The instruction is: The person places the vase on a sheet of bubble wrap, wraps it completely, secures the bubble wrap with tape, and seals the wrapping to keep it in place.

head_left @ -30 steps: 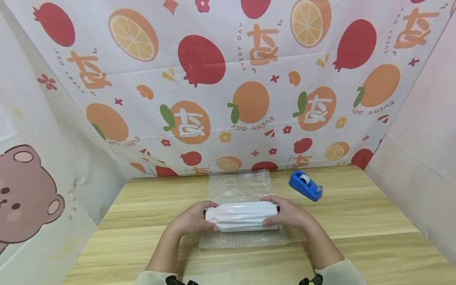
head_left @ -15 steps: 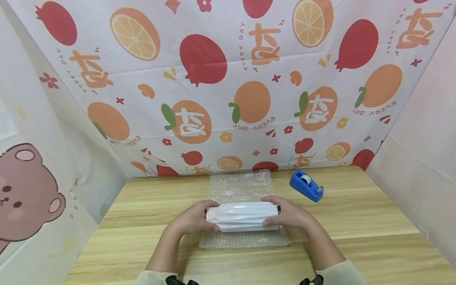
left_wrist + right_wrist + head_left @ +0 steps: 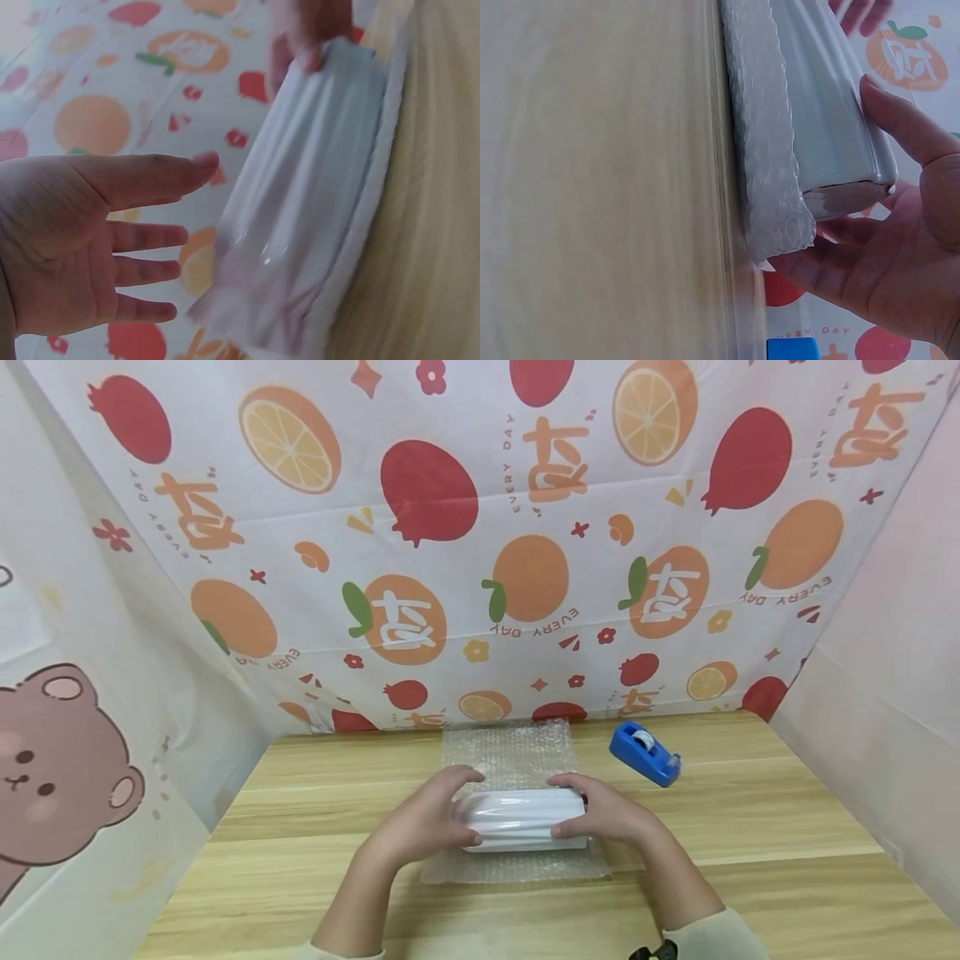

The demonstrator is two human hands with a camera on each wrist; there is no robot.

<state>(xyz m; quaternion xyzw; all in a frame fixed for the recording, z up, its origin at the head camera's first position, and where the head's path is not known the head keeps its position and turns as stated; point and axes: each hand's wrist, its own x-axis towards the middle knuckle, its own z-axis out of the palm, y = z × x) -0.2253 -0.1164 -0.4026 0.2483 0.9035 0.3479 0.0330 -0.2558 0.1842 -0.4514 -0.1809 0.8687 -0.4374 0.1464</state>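
A glossy white ridged vase lies on its side across a sheet of bubble wrap. My right hand grips the vase's flat base end, thumb on the near side and fingers on the far side. In the right wrist view the brownish edge of that base shows beside the palm. My left hand is at the other end, which has a pinkish tint. Its thumb and fingers are extended and spread, and the left wrist view shows a gap between this hand and the vase.
A blue tape dispenser with a roll in it stands at the back right of the wooden table. A fruit-print cloth hangs right behind the table's back edge. More cloth hangs to the left and right.
My left hand has let go of the vase's left end and opened, moving slightly inward over it. The right hand keeps its hold; the vase and bubble wrap stay put.
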